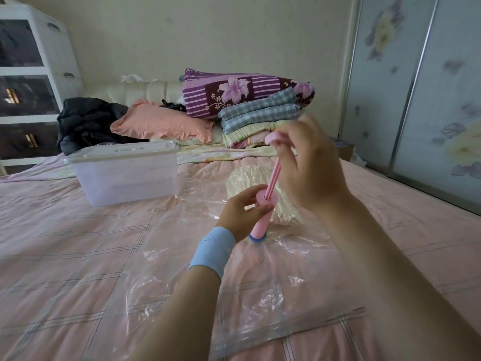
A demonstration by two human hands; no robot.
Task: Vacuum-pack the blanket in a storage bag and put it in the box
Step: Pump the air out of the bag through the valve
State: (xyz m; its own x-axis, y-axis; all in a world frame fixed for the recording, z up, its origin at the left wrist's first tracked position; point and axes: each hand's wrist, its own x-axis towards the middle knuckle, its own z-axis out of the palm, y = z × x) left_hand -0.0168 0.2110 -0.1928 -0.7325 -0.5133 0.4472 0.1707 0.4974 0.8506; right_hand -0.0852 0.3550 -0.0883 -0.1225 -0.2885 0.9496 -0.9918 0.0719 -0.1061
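A clear plastic storage bag (208,272) lies flat on the pink bed, with a cream blanket (244,181) crumpled inside its far end. A pink hand pump (260,225) stands upright on the bag's blue valve (257,238). My left hand (242,212) grips the pump's barrel just under its top flange. My right hand (307,162) holds the pump's handle, and the pink plunger rod (273,178) is pulled far out. A clear plastic box (125,173) with its lid on sits on the bed to the left, beyond the bag.
The pink checked bed cover (78,256) fills the foreground. At the headboard lie a peach pillow (161,121), a black jacket (88,121) and a stack of folded bedding (255,110). A white drawer unit (31,79) stands left, and wardrobe doors (416,100) stand right.
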